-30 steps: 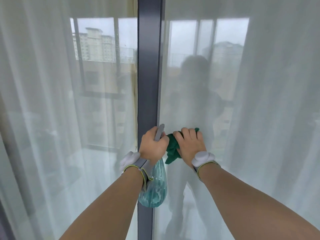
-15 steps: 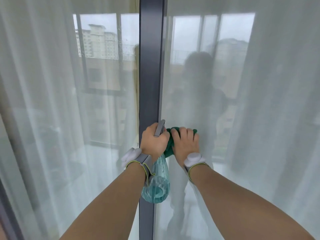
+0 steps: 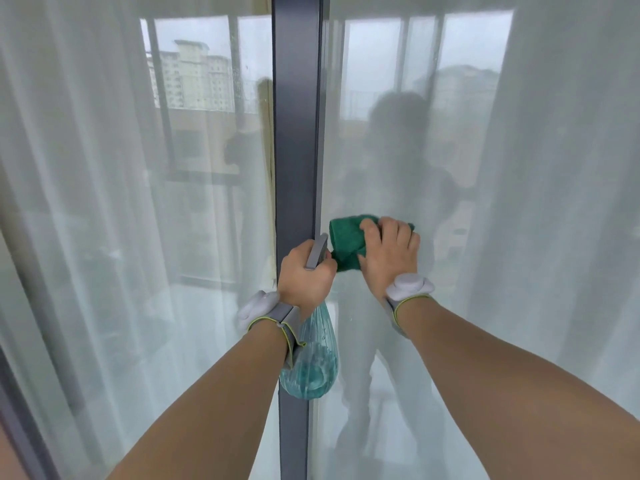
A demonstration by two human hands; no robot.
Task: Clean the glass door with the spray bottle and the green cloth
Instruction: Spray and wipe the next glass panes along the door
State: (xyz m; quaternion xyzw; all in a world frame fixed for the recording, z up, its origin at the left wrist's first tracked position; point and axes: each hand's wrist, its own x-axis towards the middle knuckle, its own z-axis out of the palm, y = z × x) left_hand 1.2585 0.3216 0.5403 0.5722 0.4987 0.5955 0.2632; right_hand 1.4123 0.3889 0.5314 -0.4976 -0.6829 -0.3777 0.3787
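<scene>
My right hand (image 3: 389,258) presses a folded green cloth (image 3: 346,239) flat against the right pane of the glass door (image 3: 433,150), just right of the dark grey frame post (image 3: 296,133). My left hand (image 3: 304,275) is closed around the grey head of a spray bottle (image 3: 311,362). The bottle's clear body with blue liquid hangs below my wrist, in front of the post. The two hands are close together, almost touching.
The glass mirrors white sheer curtains and a dim figure. Through the left pane (image 3: 194,98) I see a balcony railing and tall buildings. Another dark frame edge (image 3: 20,420) runs along the lower left. Both wrists wear grey bands.
My right hand has slid the green cloth up and a little to the right on the glass, away from my left hand. The spray bottle stays held in place.
</scene>
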